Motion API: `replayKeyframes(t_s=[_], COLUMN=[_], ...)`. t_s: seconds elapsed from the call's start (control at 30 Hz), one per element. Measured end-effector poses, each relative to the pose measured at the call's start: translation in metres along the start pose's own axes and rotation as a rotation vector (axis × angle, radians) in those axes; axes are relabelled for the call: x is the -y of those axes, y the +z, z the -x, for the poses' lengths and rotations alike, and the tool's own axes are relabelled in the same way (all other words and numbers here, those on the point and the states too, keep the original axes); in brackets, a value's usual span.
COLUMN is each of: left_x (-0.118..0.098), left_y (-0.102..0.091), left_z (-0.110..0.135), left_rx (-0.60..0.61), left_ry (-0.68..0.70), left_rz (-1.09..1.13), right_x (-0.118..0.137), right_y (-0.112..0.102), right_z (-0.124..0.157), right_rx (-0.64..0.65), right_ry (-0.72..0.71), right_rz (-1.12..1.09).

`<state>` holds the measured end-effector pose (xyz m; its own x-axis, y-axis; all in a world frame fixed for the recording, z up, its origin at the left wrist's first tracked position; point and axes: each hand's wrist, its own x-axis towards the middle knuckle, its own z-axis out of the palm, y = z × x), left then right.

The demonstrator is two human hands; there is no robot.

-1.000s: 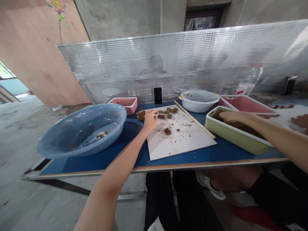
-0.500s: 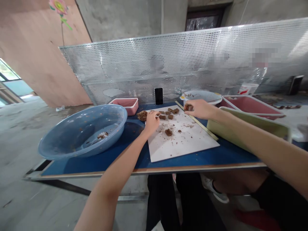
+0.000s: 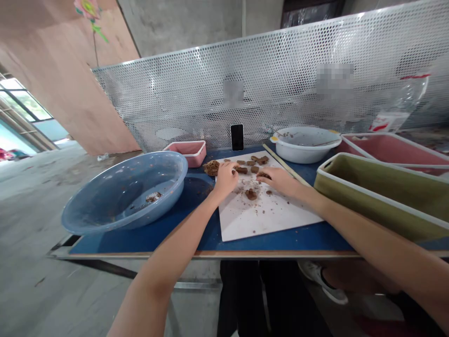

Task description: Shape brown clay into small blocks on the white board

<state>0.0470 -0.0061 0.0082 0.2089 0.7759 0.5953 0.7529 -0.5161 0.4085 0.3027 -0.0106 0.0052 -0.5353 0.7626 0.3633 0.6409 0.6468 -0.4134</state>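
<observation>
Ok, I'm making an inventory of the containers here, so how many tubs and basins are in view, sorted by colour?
Blue: 1, the big basin
Pink: 2, the small tub and the larger tub
White: 1, the two-handled basin
Green: 1, the long tub
Total: 5

Your head-worn camera faces forward and down, above your lap (image 3: 280,304) at six o'clock, the white board (image 3: 249,222) near centre and the perforated panel (image 3: 185,89) farther off at twelve.
</observation>
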Motion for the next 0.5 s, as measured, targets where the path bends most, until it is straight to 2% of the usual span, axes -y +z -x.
replayKeyframes(t_s=[0.27, 0.5], left_x=[-0.0012, -0.0042], left_y=[0.0057, 0.0022], left_z=[0.0009, 0.0000], left_rx=[0.022, 0.021], left_ry=[0.011, 0.015], left_rz=[0.019, 0.014], right_x=[0.0043, 0.0034], right_y=[0.0007, 0.0024], right_z=[0.0026, 0.0042], right_rx=[0.034, 0.020], right_ry=[0.039, 0.040], right_rz=[0.009, 0.000])
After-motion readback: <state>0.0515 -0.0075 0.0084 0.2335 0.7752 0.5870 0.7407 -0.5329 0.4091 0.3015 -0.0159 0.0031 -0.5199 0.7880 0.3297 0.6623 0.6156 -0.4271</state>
